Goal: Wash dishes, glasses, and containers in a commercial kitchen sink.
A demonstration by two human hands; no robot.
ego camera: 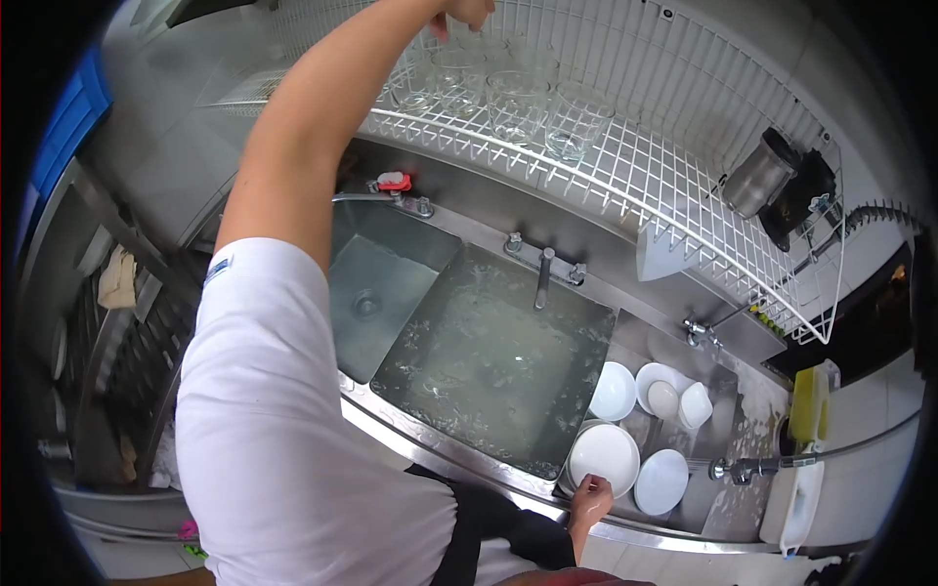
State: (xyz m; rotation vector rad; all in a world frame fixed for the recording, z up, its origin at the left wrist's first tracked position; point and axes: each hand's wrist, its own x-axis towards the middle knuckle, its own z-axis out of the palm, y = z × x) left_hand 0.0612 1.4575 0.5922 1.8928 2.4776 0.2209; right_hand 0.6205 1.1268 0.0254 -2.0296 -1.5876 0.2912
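My left hand [469, 13] reaches up over the white wire rack, partly cut off by the picture's top edge. Its fingers point down above a group of clear glasses [516, 110]; whether it holds one cannot be seen. My right hand [592, 500] is low at the front rim of stacked white dishes [604, 458], fingers bent against the near edge; its grip is unclear. Beside the stack lie a white plate [661, 481], a white bowl [612, 392] and several smaller white dishes [663, 399]. Left of them is a sink basin full of cloudy water [498, 359].
The wire rack [630, 183] overhangs the sinks and holds a metal container [761, 174]. A faucet [544, 278] stands behind the full basin. A second basin [374, 300] is at left. A spray nozzle [744, 469] juts in at right, near a yellow container [810, 403].
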